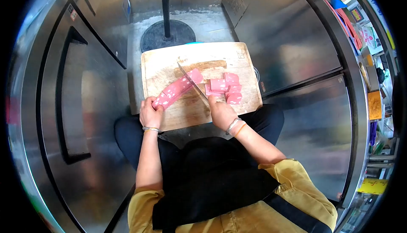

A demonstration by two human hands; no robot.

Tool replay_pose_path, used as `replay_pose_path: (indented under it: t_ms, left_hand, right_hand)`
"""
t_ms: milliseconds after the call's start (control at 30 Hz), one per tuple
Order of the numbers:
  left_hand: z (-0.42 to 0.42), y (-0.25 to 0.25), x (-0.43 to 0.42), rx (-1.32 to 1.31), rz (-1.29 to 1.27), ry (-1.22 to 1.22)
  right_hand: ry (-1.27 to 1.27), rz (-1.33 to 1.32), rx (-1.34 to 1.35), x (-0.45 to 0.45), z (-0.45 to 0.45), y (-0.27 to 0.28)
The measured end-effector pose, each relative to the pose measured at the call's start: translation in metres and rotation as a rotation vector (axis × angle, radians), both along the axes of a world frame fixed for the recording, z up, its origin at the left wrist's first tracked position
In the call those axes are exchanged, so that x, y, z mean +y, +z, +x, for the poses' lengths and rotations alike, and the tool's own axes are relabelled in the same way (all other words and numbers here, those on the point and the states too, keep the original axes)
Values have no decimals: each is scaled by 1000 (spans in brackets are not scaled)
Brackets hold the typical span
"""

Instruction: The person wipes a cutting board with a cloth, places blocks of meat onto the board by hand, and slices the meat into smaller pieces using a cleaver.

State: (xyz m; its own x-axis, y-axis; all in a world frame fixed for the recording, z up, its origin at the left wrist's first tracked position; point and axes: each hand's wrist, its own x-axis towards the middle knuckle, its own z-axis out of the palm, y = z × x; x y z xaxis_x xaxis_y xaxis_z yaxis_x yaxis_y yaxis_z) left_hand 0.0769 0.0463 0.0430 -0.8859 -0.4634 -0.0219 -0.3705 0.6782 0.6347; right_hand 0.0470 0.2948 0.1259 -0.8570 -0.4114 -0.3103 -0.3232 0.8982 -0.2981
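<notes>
A long pink slab of meat (176, 91) with pale specks lies slantwise on the wooden cutting board (159, 65). My left hand (150, 112) is closed on the slab's near end, fingers curled over it. In my right hand (222, 114) is a knife (193, 82), its handle wrapped by my fingers. The blade lies across the slab near its far end, pointing up and left; I cannot tell how deep it sits. Several cut pink meat pieces (224, 87) lie right of the blade, some overlapping.
Behind the board stands a black pole (165, 8) on a round dark base (148, 36). Steel cabinet doors rise on the left (99, 106) and right (311, 127). Crowded shelves (375, 106) line the far right. My knees are under the board's near edge.
</notes>
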Motion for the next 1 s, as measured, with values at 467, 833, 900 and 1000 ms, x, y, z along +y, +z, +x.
replay_pose_path:
  t_ms: [467,833,900,1000]
  left_hand:
    - [1,2,-1,-48,14,25]
    - [7,-24,-10,124,49,-63]
    - [10,-19,-8,215,47,-83]
    - [-5,-56,-26,84,-141,-72]
  right_hand:
    - [-22,-71,137,3,20,-22]
    - [-440,-640,-457,87,109,1]
    - [-543,-757,-471,91,112,18]
    - [-566,-996,-421,105,108,36]
